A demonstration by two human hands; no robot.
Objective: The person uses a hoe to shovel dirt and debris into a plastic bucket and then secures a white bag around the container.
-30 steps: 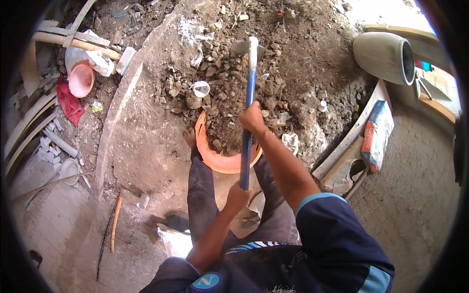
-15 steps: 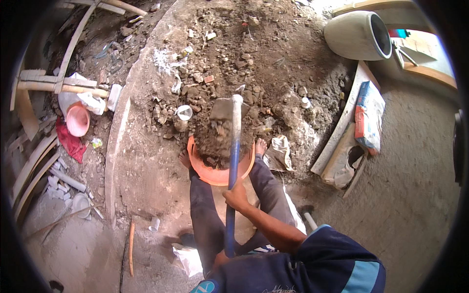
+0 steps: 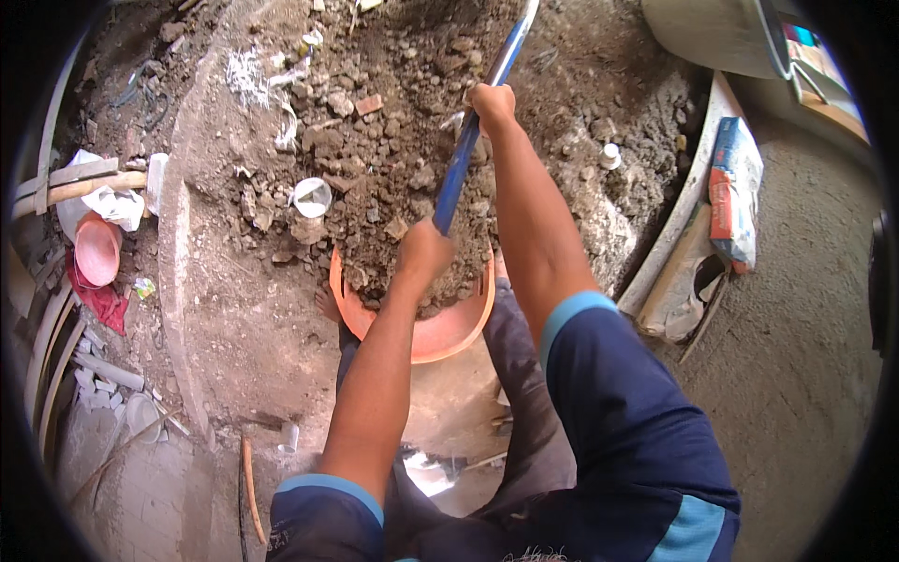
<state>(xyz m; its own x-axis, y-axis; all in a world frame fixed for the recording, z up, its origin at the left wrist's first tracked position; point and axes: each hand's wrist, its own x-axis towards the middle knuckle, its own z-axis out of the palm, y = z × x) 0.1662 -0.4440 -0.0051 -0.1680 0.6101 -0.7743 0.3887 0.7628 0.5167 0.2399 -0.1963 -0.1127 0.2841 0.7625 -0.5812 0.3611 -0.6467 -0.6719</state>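
Note:
Both my hands are closed around the long blue handle of a hoe (image 3: pixel 459 171). My left hand (image 3: pixel 427 253) grips its near end, above an orange basin. Farther up the handle is my right hand (image 3: pixel 493 105), over the rubble. The hoe's pale far end runs out of the top of the view, so its blade is out of sight. Between my feet the orange basin (image 3: pixel 454 339) is partly filled with soil, and my left forearm covers part of its rim. Loose soil and stones (image 3: pixel 375 178) spread out beyond it.
A white cup (image 3: pixel 312 198) and a broken brick (image 3: pixel 369 104) lie in the rubble. At right are a cement bag (image 3: pixel 735 201), a curved board (image 3: pixel 698 159) and a large grey pot (image 3: pixel 716 33). A pink bowl (image 3: pixel 96 251) and wooden poles (image 3: pixel 89 192) are at left.
Both hands have moved forward, away from my body, with the hoe. Its blade, earlier seen over soil just beyond the basin, has left the view at the top. The view has shifted slightly.

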